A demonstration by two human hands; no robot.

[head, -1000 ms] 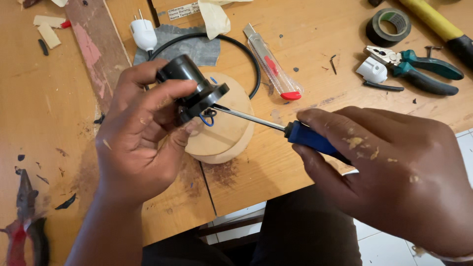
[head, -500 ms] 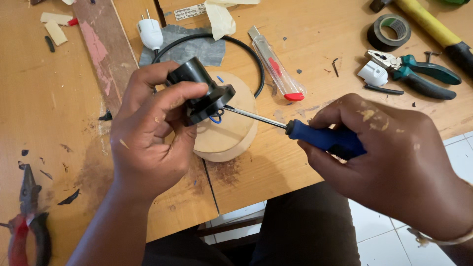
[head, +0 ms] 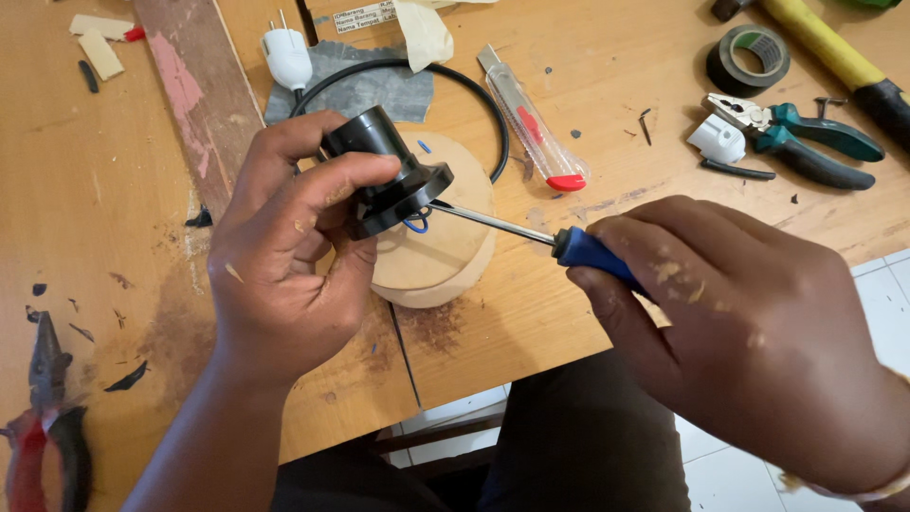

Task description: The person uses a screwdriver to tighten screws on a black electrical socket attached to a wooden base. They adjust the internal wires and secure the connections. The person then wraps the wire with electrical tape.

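My left hand (head: 284,256) grips a black lamp socket (head: 384,171), tilted on its side above a round wooden disc (head: 436,256) on the wooden table (head: 588,313). A bit of blue wire (head: 415,224) shows under the socket's flange. My right hand (head: 739,332) holds a blue-handled screwdriver (head: 592,254). Its metal shaft (head: 488,221) points left, with the tip at the socket's base.
A black cable (head: 493,123) curves behind the disc to a white plug (head: 286,59). A red-tipped utility knife (head: 533,123), green-handled pliers (head: 806,142), a roll of black tape (head: 749,55) and a yellow-handled hammer (head: 825,52) lie at the back right. Red-handled pliers (head: 43,427) lie at front left.
Both hands shifted slightly right with the socket and screwdriver. The screwdriver tip stays at the socket's base.
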